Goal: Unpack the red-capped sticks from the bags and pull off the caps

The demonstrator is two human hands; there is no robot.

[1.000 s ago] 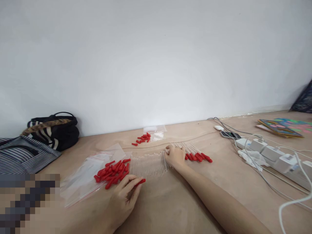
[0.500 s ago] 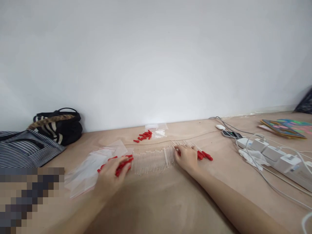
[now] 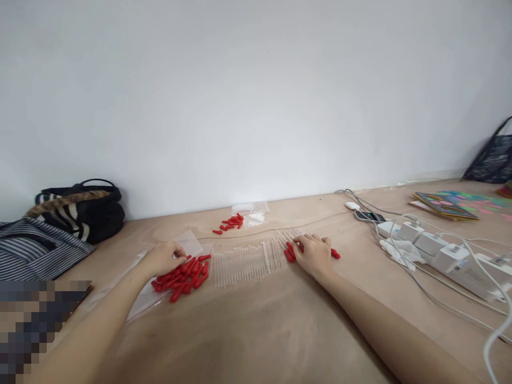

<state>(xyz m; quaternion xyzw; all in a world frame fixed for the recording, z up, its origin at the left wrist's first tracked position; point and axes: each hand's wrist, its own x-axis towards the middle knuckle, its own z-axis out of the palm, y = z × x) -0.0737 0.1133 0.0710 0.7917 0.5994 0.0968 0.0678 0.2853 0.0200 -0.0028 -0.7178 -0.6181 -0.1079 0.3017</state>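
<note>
My left hand [image 3: 165,259] is at the far left edge of a pile of red rubber bulbs [image 3: 186,278], fingertips pinched at one bulb. The pile lies partly on clear plastic zip bags [image 3: 138,306]. To its right, thin clear tubes [image 3: 240,265] lie side by side in a row. My right hand [image 3: 314,255] rests beyond the row's right end, fingers bent down over tubes with red bulbs on their near ends. Thumb and forefinger close on one of these bulbs, mostly hidden. More bulbs [image 3: 289,252] show to the left of this hand, and another [image 3: 335,254] to its right.
Near the wall lie a smaller group of red bulbs [image 3: 230,223] and a bag of clear tubes [image 3: 256,218]. A power strip with white chargers [image 3: 450,258] and cables takes up the right side. A black bag [image 3: 100,208] and striped cloth [image 3: 44,246] are at left.
My left hand has drawn back to the left, uncovering the bulb pile. My right hand has shifted right along the tubes, exposing bulbs on its left. The view has turned slightly right.
</note>
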